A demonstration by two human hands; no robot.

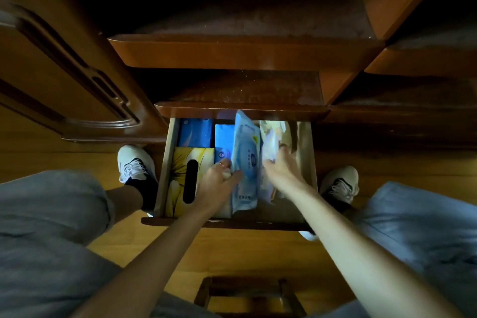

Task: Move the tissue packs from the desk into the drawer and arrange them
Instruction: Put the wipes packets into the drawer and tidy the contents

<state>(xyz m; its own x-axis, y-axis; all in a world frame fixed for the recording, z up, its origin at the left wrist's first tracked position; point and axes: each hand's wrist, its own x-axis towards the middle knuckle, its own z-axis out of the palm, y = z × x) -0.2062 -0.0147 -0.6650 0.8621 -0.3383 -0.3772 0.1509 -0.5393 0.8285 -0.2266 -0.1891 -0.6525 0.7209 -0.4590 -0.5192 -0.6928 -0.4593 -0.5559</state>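
Observation:
The open wooden drawer (165,162) sits below the desk edge, between my feet. Inside lie a yellow tissue box (178,170) at the front left, a dark blue pack (195,133) behind it, and a smaller blue pack (224,137) beside that. A tall light-blue wipes pack (246,160) stands on edge in the middle. My left hand (219,181) grips its left side. My right hand (282,170) presses against a pale, blurred pack (271,142) on the right side of the drawer.
The desk's lower shelf edge (240,108) overhangs the back of the drawer. A carved cabinet door (64,80) stands at the left. My shoes (134,162) flank the drawer on the wooden floor. A wooden stool (247,294) is under me.

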